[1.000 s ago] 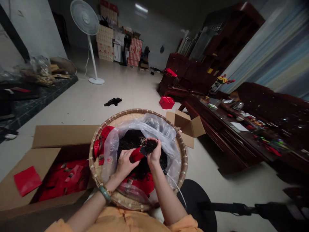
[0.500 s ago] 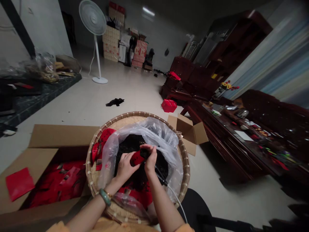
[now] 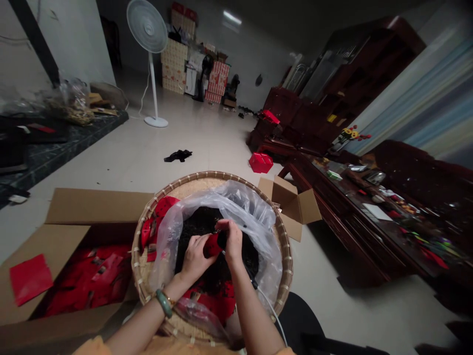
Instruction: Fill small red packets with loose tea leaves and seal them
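Hands: your left hand (image 3: 195,259) and right hand (image 3: 231,241) together, pinching a red packet (image 3: 213,245).
Surface: plastic bag (image 3: 264,261) in a bamboo basket (image 3: 137,256).
Room: tiled floor (image 3: 111,167), wooden bench (image 3: 343,231) to your right, fan (image 3: 147,30) ahead.

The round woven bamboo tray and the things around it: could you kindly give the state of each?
Round woven bamboo tray: level, bearing the bag
Clear plastic bag: open, holding dark loose leaves
Small red packet: held upright-tilted, mouth hidden
Left hand: closed on the packet
Right hand: pinching dark leaves
Brown cardboard box: flaps open, holding red packets
Small cardboard box: flaps open
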The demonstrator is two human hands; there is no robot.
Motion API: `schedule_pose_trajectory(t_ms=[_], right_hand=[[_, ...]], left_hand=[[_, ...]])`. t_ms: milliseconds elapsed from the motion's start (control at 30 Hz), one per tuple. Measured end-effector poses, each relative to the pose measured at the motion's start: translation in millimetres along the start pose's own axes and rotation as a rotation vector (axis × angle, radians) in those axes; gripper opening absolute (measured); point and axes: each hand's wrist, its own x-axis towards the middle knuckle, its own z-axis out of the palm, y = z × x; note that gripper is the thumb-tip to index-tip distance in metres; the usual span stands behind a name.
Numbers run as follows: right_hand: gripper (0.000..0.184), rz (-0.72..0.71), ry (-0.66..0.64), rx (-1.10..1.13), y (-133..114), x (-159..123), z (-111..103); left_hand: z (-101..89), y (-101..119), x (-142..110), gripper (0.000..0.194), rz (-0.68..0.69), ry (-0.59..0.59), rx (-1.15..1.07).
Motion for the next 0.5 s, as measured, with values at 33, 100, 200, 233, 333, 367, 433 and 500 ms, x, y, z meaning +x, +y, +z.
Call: schedule_pose_trajectory(t_ms=[33, 100, 200, 233, 333, 367, 433, 500], right_hand=[[0.040, 0.011, -0.041, 0.000, -4, 0, 0], [0.044, 0.037, -0.091, 0.080, -13, 0, 0], [0.042, 0.064, -0.126, 0.326, -27, -2, 0], [0.040, 0.071, -0.133, 0.391, -32, -4, 0], [0.036, 0.068, -0.124, 0.455, -41, -7, -1], [0.035, 0.057, -0.106, 0.454, -43, -7, -2], [0.033, 0.020, -0.044, 0.454, -42, -6, -4], [0.030, -0.006, 0.028, 0.446, -37, -4, -8]], left_hand=[[0.6, 1, 0, 0.044, -0.004, 0.004, -0.001], [1.0, 2, 0, 0.045, -0.017, 0.017, -0.001], [0.5, 3, -1, 0.048, -0.027, 0.039, -0.008], [0.2, 3, 0, 0.048, -0.029, 0.044, -0.013], [0.2, 3, 1, 0.048, -0.059, 0.076, -0.027], [0.4, 2, 2, 0.048, -0.075, 0.093, -0.029], [0.8, -1, 5, 0.048, -0.101, 0.121, -0.025], [0.6, -3, 8, 0.050, -0.109, 0.138, -0.012]])
